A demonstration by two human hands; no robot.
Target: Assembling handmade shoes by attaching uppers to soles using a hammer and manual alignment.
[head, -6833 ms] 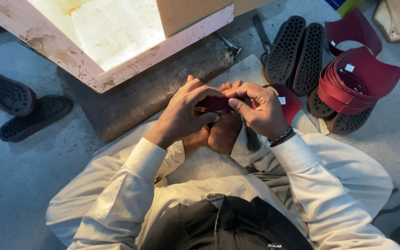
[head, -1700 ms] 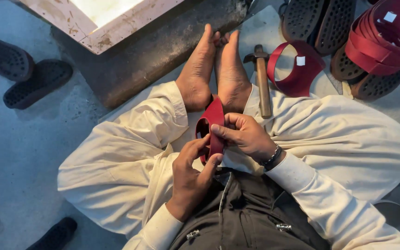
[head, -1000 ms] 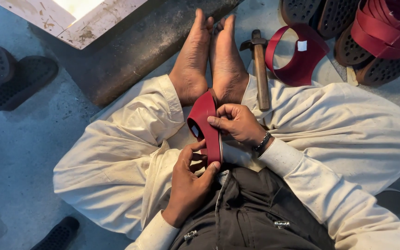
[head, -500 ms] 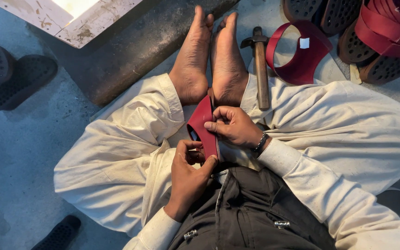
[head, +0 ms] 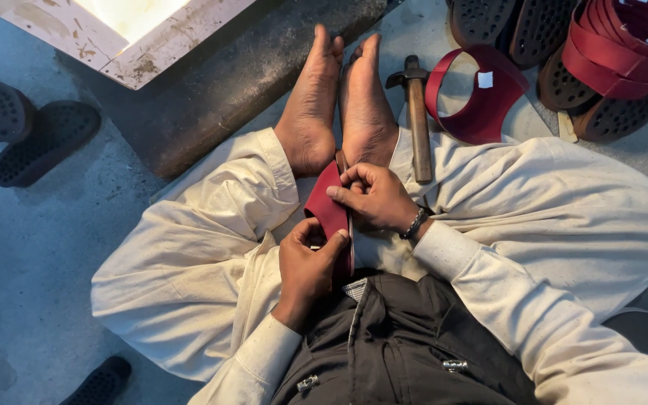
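I sit on the floor with my bare feet (head: 339,105) stretched out ahead. A dark red sandal strap piece (head: 329,210) lies on my lap, held by both hands. My left hand (head: 309,270) grips its near end, thumb on top. My right hand (head: 375,196) pinches its far edge with the fingertips; a dark bracelet is on that wrist.
A hammer (head: 417,112) lies by my right foot. A loose red strap loop (head: 478,94) sits beyond my right knee, next to black soles (head: 504,26) and a stack of red straps (head: 624,45). Black sandals (head: 28,135) lie left; a pale framed slab (head: 159,56) is far left.
Earlier my hands worked the red piece out over my feet; since then they drew it back onto my lap. Over the last second the hands only shifted their grip slightly.
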